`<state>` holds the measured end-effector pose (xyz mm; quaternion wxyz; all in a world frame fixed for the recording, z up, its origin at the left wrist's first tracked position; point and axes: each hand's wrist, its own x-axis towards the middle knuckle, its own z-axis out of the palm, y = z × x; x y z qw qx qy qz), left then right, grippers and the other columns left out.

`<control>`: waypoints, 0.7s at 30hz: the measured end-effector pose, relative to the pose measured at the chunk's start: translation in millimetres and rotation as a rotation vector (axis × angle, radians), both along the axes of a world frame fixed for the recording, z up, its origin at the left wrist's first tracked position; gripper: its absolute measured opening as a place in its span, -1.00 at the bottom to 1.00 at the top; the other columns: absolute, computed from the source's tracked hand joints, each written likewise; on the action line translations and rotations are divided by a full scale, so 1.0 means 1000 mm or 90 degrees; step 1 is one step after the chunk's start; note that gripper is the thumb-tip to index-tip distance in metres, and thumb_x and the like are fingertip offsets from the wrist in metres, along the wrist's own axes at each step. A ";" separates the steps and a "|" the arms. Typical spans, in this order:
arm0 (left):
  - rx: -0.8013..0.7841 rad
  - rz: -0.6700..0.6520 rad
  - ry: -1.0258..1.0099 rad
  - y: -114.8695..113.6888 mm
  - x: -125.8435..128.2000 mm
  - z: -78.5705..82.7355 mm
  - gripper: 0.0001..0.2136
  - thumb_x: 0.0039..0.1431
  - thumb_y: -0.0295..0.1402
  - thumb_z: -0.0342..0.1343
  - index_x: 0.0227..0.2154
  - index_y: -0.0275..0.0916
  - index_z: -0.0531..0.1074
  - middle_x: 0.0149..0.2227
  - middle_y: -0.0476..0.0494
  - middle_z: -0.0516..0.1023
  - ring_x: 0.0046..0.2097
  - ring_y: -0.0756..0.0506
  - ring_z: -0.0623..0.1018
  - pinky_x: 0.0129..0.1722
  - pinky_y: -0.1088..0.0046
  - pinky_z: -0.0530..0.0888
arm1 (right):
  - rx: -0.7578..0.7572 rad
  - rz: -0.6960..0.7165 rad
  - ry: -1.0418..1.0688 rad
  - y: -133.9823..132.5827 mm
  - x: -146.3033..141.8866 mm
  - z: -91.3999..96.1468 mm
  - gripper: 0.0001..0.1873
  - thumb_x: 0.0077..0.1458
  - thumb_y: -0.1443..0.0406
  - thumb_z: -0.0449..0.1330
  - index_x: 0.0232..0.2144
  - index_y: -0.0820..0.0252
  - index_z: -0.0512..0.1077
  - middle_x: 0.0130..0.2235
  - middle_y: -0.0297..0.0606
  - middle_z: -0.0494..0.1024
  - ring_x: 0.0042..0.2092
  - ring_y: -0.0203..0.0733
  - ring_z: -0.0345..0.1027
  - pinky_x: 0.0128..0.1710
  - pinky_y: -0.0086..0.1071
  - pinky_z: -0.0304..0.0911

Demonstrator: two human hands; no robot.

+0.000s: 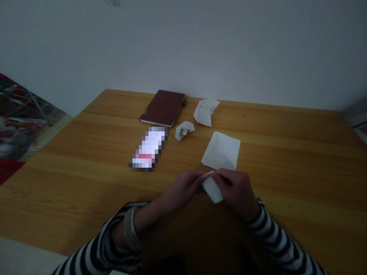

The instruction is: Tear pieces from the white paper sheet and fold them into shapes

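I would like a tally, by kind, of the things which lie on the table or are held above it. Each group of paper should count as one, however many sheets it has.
Notebook: 1
Phone: 1
Paper: 4 (fanned bundle, small folded paper, flat paper, held paper)
Total: 6

The right hand (237, 190) hides part of the held paper (212, 190)
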<state>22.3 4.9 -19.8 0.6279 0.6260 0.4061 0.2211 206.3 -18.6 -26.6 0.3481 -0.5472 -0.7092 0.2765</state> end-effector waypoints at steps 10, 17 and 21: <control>-0.101 0.167 -0.059 -0.003 0.008 -0.004 -0.58 0.17 -0.05 0.10 -0.55 -0.36 0.46 -0.58 -0.02 0.37 -0.51 0.03 0.32 -0.51 0.53 0.25 | 0.118 -0.176 0.024 -0.017 -0.024 -0.006 -0.67 0.23 0.25 0.12 -0.51 0.29 0.52 -0.63 -0.35 0.40 -0.59 -0.36 0.25 -0.55 -0.46 0.08; -0.077 0.175 -0.046 -0.008 0.009 -0.006 -0.59 0.15 -0.04 0.11 -0.54 -0.35 0.43 -0.57 0.00 0.32 -0.50 0.04 0.27 -0.53 0.54 0.18 | 0.098 -0.241 0.083 -0.019 -0.028 -0.007 -0.66 0.23 0.23 0.12 -0.53 0.27 0.50 -0.63 -0.37 0.41 -0.59 -0.37 0.24 -0.57 -0.49 0.10; -0.094 0.096 -0.023 -0.009 0.009 -0.005 -0.58 0.18 -0.05 0.09 -0.56 -0.34 0.39 -0.58 0.00 0.33 -0.52 0.04 0.29 -0.54 0.54 0.19 | 0.095 -0.257 0.109 -0.018 -0.027 -0.005 -0.69 0.22 0.25 0.13 -0.51 0.26 0.50 -0.64 -0.41 0.38 -0.60 -0.39 0.22 -0.60 -0.53 0.09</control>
